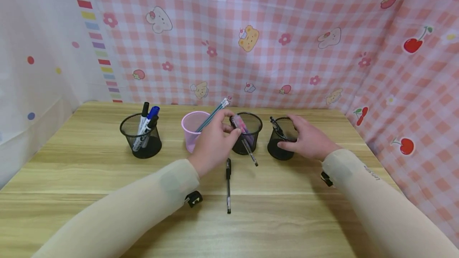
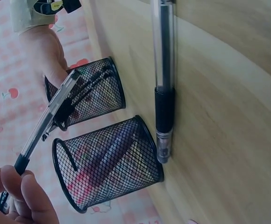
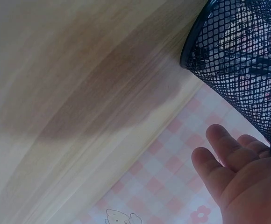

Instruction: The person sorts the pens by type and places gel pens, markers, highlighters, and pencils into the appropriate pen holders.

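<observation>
My left hand (image 1: 218, 140) pinches a clear pen (image 1: 250, 151) with black ends, which slants in front of the middle black mesh pen cup (image 1: 259, 130). In the left wrist view, fingertips (image 2: 14, 182) hold that pen near one end. My right hand (image 1: 310, 137) holds the right black mesh pen cup (image 1: 277, 150), thumb at the front and a finger at the rim. Black pens (image 1: 277, 126) lean inside this cup. In the right wrist view some of its fingers (image 3: 219, 172) extend beside the mesh. Another clear pen with a black grip (image 1: 228, 186) lies on the table.
A pink cup (image 1: 190, 140) with blue-green pencils (image 1: 215, 114) stands left of the middle cup. Farther left, a black mesh cup (image 1: 150, 148) holds several markers (image 1: 146, 124). Pink and purple pens are in the middle cup. A patterned curtain (image 1: 229, 59) hangs behind the wooden table (image 1: 272, 218).
</observation>
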Demonstrator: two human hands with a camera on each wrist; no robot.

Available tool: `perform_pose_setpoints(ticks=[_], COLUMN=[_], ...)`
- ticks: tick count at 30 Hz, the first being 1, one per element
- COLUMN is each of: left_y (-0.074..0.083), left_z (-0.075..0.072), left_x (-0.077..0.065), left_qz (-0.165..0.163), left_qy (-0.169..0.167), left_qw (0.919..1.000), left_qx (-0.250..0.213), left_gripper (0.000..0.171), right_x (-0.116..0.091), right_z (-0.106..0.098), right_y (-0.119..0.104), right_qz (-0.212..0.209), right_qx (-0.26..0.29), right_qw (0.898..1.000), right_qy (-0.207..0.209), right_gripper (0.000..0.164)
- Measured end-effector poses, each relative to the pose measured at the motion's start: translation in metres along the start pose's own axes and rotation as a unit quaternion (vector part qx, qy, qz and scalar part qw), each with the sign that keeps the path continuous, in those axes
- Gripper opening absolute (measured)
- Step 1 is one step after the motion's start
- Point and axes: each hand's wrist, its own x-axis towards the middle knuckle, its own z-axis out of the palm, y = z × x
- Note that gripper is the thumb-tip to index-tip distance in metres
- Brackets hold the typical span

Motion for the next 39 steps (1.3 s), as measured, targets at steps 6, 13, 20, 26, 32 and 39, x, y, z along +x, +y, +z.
perform_pose_setpoints(ticks=[6,13,20,26,32,39], left_y=[0.002,0.005,0.006,0.007,0.009,0.01], left_z=[0.008,0.018,0.026,0.035,0.043,0.051], left_x=[0.004,0.008,0.011,0.016,0.018,0.023], left_qz=[0.0,0.009,0.033,0.046,0.044,0.059], left_qy=[0.019,0.039,0.063,0.077,0.088,0.097], left_qw=[0.9993,0.9974,0.9943,0.9924,0.9937,0.9913], left_qx=[-0.033,-0.06,-0.08,-0.084,-0.053,-0.066], left_gripper=[0.041,0.043,0.04,0.039,0.037,0.035], right_x=[0.0,-0.001,0.0,0.001,0.0,0.0], right_z=[0.0,-0.001,0.0,0.0,-0.001,-0.001], right_y=[0.0,-0.002,-0.001,0.001,-0.001,-0.002], right_qz=[0.007,0.01,0.008,0.007,0.009,0.008], right_qx=[0.001,-0.001,-0.002,-0.001,0.002,0.004], right_qw=[1.0,1.0,1.0,1.0,1.0,1.0], right_qy=[-0.005,-0.002,-0.001,0.0,0.002,0.003], right_gripper=[0.109,0.109,0.11,0.113,0.109,0.108])
